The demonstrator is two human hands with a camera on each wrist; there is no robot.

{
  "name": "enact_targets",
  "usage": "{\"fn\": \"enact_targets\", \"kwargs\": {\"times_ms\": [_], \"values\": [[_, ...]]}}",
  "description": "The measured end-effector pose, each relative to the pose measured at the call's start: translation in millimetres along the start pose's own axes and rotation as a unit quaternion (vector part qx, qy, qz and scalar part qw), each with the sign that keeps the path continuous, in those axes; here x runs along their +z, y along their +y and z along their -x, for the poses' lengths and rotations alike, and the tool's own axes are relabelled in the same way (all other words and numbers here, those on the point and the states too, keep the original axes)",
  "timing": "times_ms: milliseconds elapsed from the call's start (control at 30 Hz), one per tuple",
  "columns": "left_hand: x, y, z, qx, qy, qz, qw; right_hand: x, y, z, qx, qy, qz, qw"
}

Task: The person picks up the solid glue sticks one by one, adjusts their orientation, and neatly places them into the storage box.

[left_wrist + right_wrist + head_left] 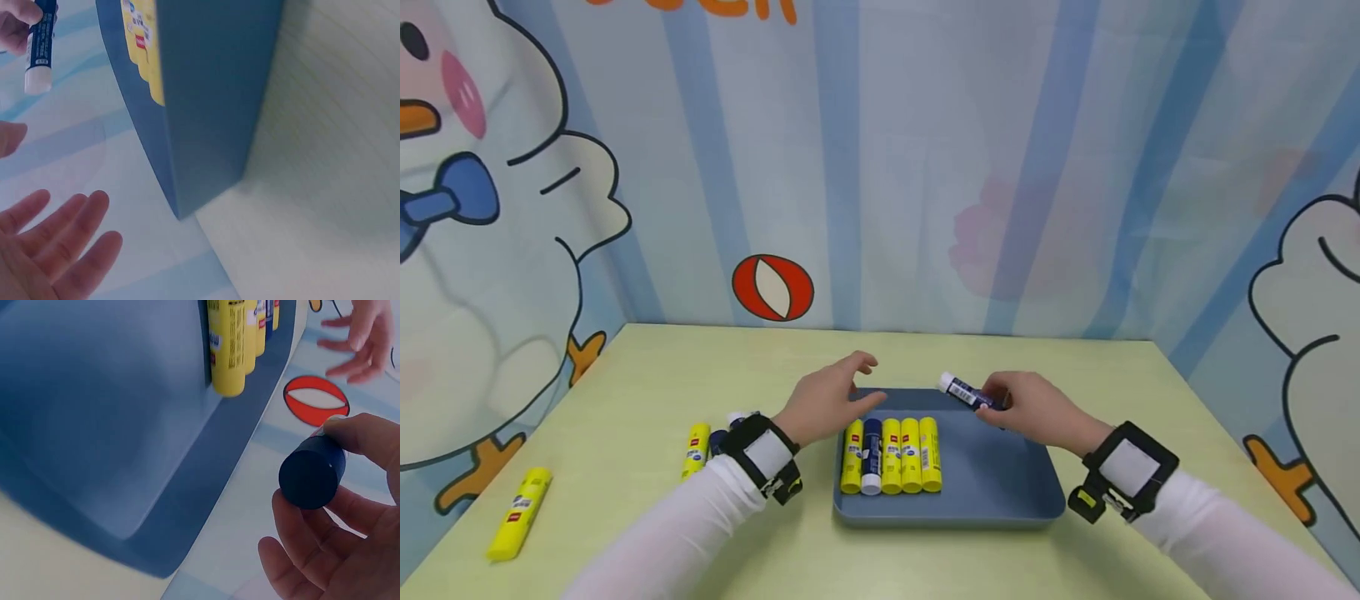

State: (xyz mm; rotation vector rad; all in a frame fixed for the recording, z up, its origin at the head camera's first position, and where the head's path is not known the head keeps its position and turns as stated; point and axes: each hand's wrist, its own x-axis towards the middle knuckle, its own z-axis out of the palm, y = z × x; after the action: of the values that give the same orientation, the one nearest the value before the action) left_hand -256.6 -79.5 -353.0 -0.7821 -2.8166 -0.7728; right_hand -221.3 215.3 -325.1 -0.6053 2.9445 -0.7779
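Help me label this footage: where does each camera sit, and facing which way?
Head: worn there, facing forward and down at the tray; left hand, right hand and sleeves show.
Left wrist: worn there, facing the tray's side; parts of both hands show.
Right wrist: worn there, facing the navy stick and tray; both hands show.
Both wrist views share stick and tray.

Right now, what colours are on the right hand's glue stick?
The glue stick is dark blue with a white end, clearest in the left wrist view.
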Motion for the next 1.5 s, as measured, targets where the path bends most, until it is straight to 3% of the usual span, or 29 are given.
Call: {"fn": "enact_targets", "kwargs": {"times_ms": [167, 333, 633, 1233, 1367, 1500], "values": [[5.9, 19.8, -2.9, 0.080, -0.025, -0.015, 0.9964, 9, -12, 2.0, -0.029, -0.016, 0.033, 0.9989], [9.8, 31.0, -3.7, 0.119, -0.062, -0.021, 0.9907, 16, -19, 3.5, -0.052, -0.022, 0.050, 0.9972], [16.2, 35.2, -2.9, 0.115, -0.107, -0.036, 0.9869, 20, -21, 4.2, -0.094, -0.019, 0.072, 0.9928], [14.2, 41.1, -3.6, 0.152, -0.099, -0.071, 0.9808, 19, -25, 3.2, -0.109, -0.009, 0.114, 0.9874], [14.7, 42.4, -3.4, 0.153, -0.089, -0.066, 0.9820, 19, -24, 3.2, -0.094, -0.001, 0.096, 0.9909], [17.3, 39.8, -1.4, 0.119, -0.078, -0.043, 0.9889, 19, -23, 3.8, -0.056, 0.024, 0.035, 0.9976]]}}
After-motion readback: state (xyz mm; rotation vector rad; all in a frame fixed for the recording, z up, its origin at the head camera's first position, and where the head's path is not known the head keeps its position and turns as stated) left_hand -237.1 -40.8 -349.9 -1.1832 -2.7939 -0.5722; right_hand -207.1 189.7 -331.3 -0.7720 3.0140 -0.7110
